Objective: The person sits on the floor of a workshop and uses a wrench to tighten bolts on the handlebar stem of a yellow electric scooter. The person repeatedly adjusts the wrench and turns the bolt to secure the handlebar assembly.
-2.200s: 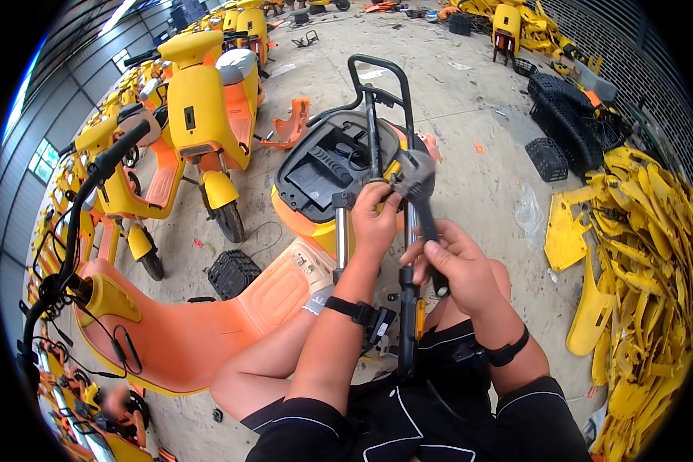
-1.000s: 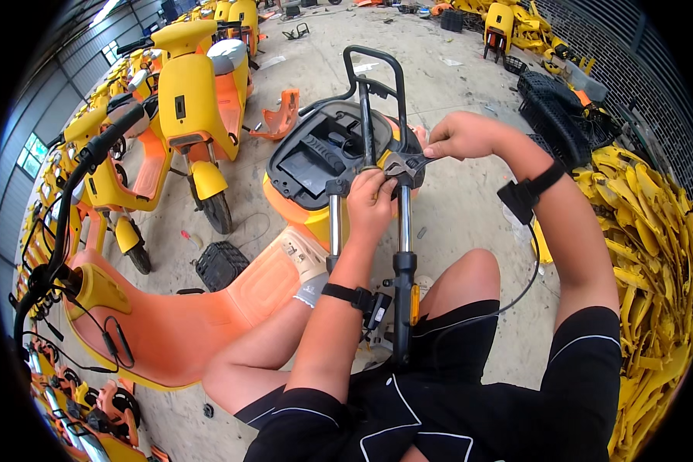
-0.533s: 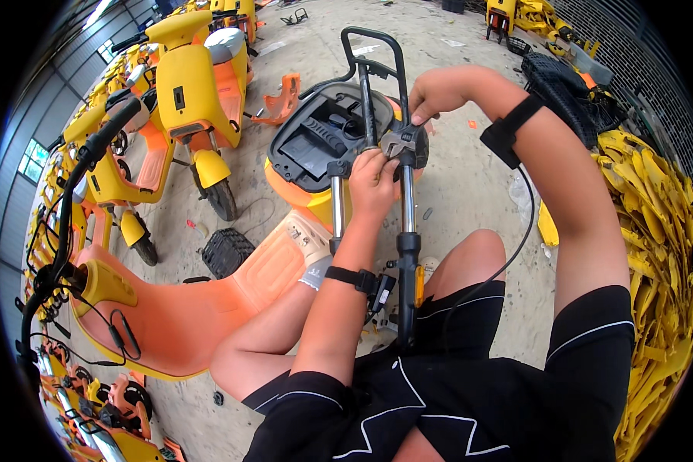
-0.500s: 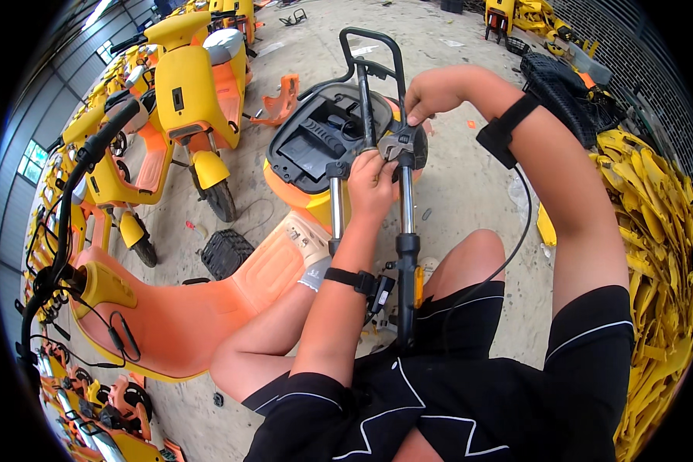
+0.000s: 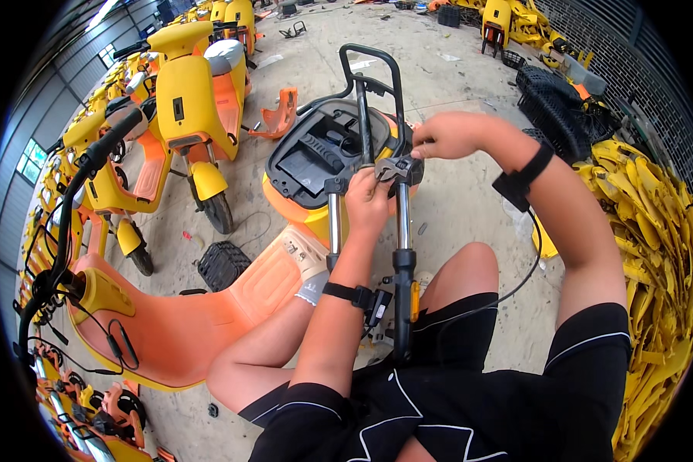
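Observation:
A scooter front fork (image 5: 403, 254) with two metal legs stands upright between my knees. My left hand (image 5: 368, 202) grips the fork's top bracket (image 5: 396, 168) from the near side. My right hand (image 5: 448, 135) reaches over from the right and pinches something small at the bracket's right end; I cannot make out what. Just behind the fork lies an orange and yellow scooter body (image 5: 208, 308) with its black seat compartment (image 5: 319, 150) open.
Yellow and orange scooters (image 5: 185, 100) stand in rows at the left. A tall heap of yellow plastic panels (image 5: 654, 254) fills the right side. Black baskets (image 5: 550, 100) sit at the far right, a small black crate (image 5: 222, 264) on the concrete floor.
My right hand left the fork leg near my lap and reached up and over to the right end of the top bracket. My left hand has stayed on the bracket.

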The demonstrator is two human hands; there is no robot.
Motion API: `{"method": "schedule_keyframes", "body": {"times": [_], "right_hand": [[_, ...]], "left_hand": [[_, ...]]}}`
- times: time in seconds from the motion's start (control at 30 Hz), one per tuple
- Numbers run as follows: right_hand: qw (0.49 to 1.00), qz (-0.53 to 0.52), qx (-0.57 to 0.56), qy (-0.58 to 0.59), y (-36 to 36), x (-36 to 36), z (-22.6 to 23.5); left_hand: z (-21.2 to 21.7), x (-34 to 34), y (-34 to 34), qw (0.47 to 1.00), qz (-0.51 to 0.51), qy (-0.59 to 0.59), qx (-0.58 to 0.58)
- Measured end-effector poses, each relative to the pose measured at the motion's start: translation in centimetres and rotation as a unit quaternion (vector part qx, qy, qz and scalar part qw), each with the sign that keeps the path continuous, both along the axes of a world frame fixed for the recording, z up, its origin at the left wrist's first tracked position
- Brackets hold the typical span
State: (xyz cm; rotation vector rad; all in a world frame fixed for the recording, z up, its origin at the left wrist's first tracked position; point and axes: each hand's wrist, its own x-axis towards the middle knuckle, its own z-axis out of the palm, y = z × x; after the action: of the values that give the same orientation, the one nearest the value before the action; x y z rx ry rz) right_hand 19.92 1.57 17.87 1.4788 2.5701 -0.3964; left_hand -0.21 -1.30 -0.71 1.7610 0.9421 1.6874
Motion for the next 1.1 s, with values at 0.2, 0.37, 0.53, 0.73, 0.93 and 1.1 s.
{"method": "schedule_keyframes", "body": {"times": [0.2, 0.37, 0.53, 0.73, 0.93, 1.1], "right_hand": [[0.994, 0.031, 0.094, 0.041, -2.1, 1.8, -2.5], [0.978, 0.041, 0.2, 0.048, -3.8, 1.6, -3.0], [0.963, 0.029, 0.263, 0.055, -3.6, 1.2, -4.8], [0.954, -0.015, 0.284, 0.091, -4.2, 1.1, -5.7], [0.929, -0.011, 0.34, 0.144, -3.7, 1.0, -8.0], [0.907, 0.03, 0.402, 0.12, -4.1, 1.3, -7.4]], "left_hand": [[-0.4, -0.2, 0.4, 0.999, 0.003, 0.025, 0.023], [0.6, -0.2, 0.2, 0.999, 0.012, 0.041, 0.018], [1.4, -0.9, -1.2, 0.992, 0.058, 0.111, -0.015], [0.4, -2.6, -7.9, 0.981, -0.053, 0.068, -0.175], [0.2, -1.1, -11.7, 0.944, -0.131, 0.038, -0.301], [-0.4, -1.8, -11.5, 0.924, -0.142, 0.048, -0.352]]}}
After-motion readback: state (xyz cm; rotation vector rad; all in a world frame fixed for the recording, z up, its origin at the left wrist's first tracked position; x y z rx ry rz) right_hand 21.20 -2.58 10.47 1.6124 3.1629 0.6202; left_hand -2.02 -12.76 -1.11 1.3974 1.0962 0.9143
